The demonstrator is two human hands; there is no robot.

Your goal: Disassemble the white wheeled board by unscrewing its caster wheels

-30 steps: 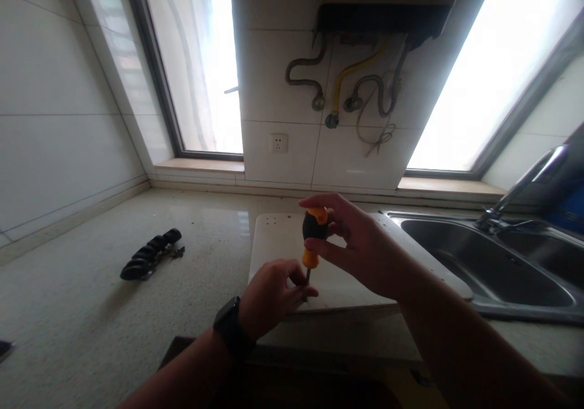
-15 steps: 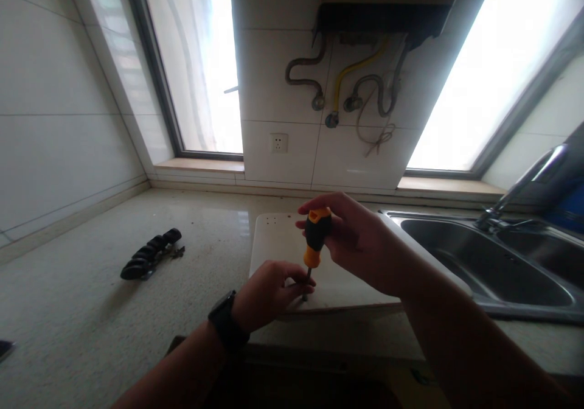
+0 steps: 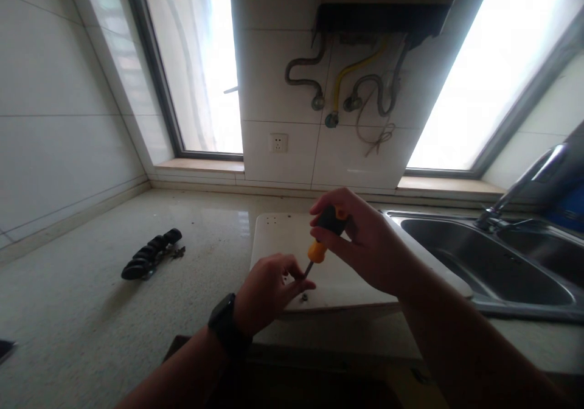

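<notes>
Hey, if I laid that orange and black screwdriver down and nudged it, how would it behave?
The screwdriver would probably roll, since its thick handle looks rounded. Its thin shaft looks like straight metal, so it should stay stiff. The handle is much bulkier, so that end is likely heavier.

Screwdriver (image 3: 316, 252) tip hidden at left hand (image 3: 267, 288), sink (image 3: 483, 266) cut off rightward

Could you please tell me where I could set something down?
Bare counter lies between the black parts and the white board, and between those parts and the left wall. Crowded: over the board, with left hand, right hand and screwdriver.
</notes>
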